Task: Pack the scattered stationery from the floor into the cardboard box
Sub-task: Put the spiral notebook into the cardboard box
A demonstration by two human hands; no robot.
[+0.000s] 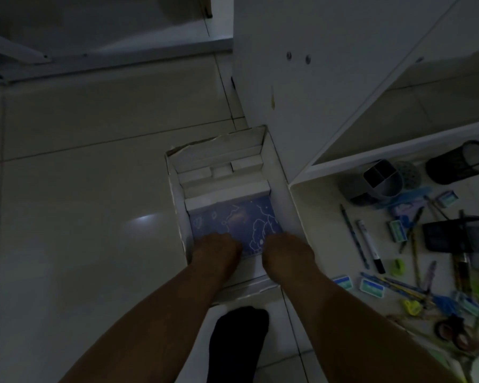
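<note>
Tiles [80, 217] of bare, glossy floor lie out beyond the left hand [216, 251], with nothing on them to collect. That hand is down inside the cardboard box [174, 205], knuckles up, its fingers curled onto the near left part of a blue notebook [234, 219] with pale line drawings on its cover; whether they grip the edge or only press on it cannot be told in this dim light. Just ahead of the fingertips the notebook lies flat on the box bottom, and past it some white card inserts fill the far end. The right hand [288, 254] rests on the near right part of the same cover, fingers likewise folded and their hold unclear. A dark sock [238, 344] stands just behind both wrists. The notebook looks thin, light and fairly stiff, so it should settle flat if pressed at the two near corners, though a smooth cover may slide under the fingers. Well to the right of the right hand, loose stationery is spread beside a white shelf: a marker [371, 247], pencils, small eraser packs [372, 286], a grey pen holder [383, 178] and a black mesh cup [461, 161] lying on its side, and scissors [454, 330]. Those are light and rigid; the pens would be best gathered in a bundle around their middles, the cups taken by the rim.
</note>
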